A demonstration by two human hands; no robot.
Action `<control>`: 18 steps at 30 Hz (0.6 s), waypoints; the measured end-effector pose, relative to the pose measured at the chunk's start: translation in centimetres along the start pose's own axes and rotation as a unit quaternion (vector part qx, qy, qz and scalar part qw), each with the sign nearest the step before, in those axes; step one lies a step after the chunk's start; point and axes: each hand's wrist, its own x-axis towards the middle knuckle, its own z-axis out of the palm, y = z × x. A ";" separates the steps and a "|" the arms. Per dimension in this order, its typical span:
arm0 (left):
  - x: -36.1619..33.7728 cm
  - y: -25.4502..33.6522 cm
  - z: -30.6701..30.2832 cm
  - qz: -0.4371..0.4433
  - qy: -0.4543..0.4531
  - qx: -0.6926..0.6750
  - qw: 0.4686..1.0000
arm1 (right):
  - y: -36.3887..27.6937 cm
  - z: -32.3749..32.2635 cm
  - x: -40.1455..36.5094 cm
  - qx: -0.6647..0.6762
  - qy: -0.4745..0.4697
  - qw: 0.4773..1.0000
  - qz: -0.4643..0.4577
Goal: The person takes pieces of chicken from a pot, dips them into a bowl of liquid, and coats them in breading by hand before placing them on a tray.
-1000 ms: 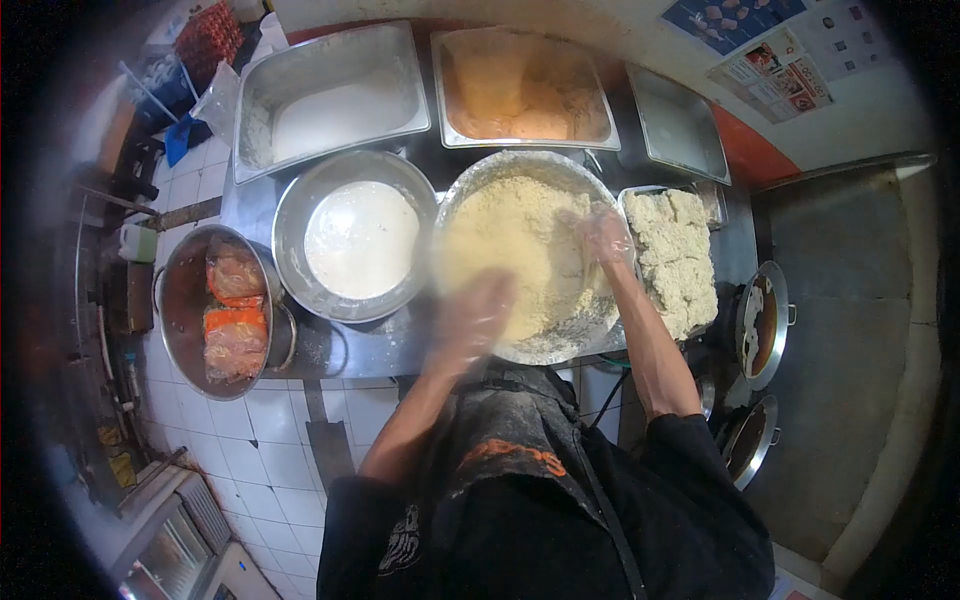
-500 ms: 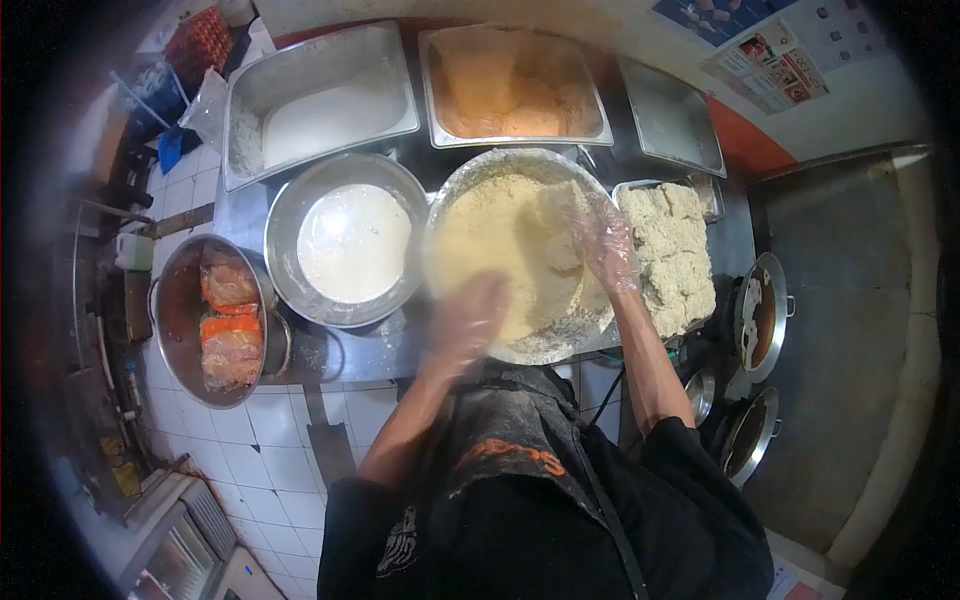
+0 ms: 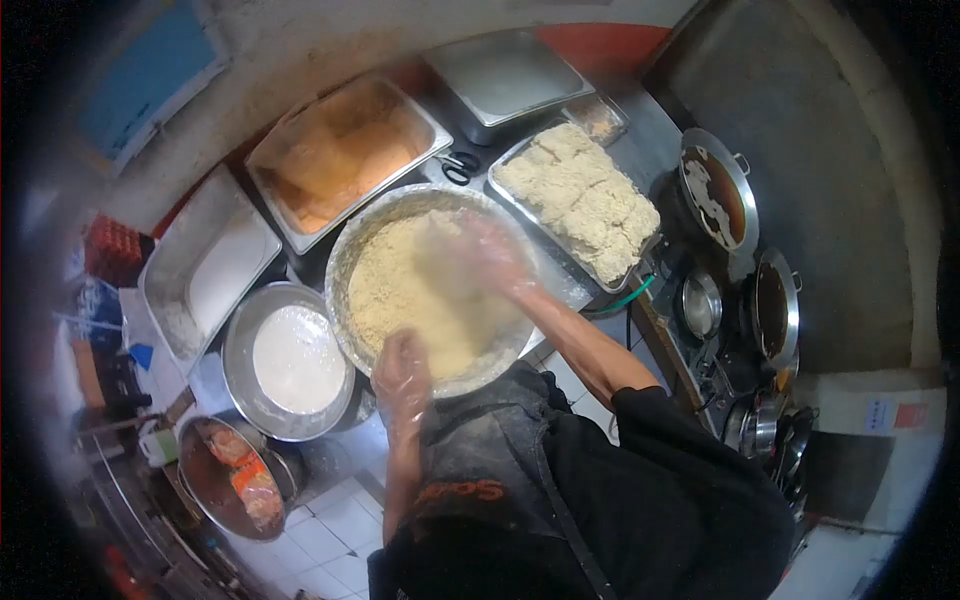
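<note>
A large metal bowl (image 3: pixel 345 235) of pale, crumbly flour coating (image 3: pixel 385 275) stands in front of me. My left hand (image 3: pixel 403 370), in a clear plastic glove, is at its near left side, across the rim, with fingers curled toward the flour. Whether anything is inside those fingers is hidden. Over the right part of the bowl, my right hand (image 3: pixel 492 255) is smeared by motion, also gloved. A blurred pale patch lies beside its fingers, and I cannot make out what it is. Right of the bowl, a tray (image 3: pixel 560 258) bears several crumb-coated pieces (image 3: pixel 580 195).
Left of the bowl stand a basin of white liquid (image 3: pixel 300 360) and a pot (image 3: pixel 195 480) with orange-labelled packs. Behind are pans of orange powder (image 3: pixel 345 160) and white powder (image 3: pixel 225 275), plus black scissors (image 3: pixel 459 167). Woks (image 3: pixel 740 190) of dark oil stand at right.
My view has turned toward the right, so the table appears rotated. My left hand has moved back to the bowl's near left rim; my right hand has moved in from the right rim over the flour.
</note>
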 end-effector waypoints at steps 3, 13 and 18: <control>-0.1 -0.5 0.4 -0.008 -0.007 -0.014 1.000 | 1.1 1.6 -0.6 0.124 0.118 0.984 -0.041; -0.1 0.7 0.4 -0.003 0.026 -0.013 1.000 | 4.8 -7.5 -3.8 0.549 0.173 0.802 0.160; -0.1 0.5 0.6 0.004 0.039 -0.010 0.999 | 11.9 -8.3 -5.3 0.502 0.226 0.783 0.287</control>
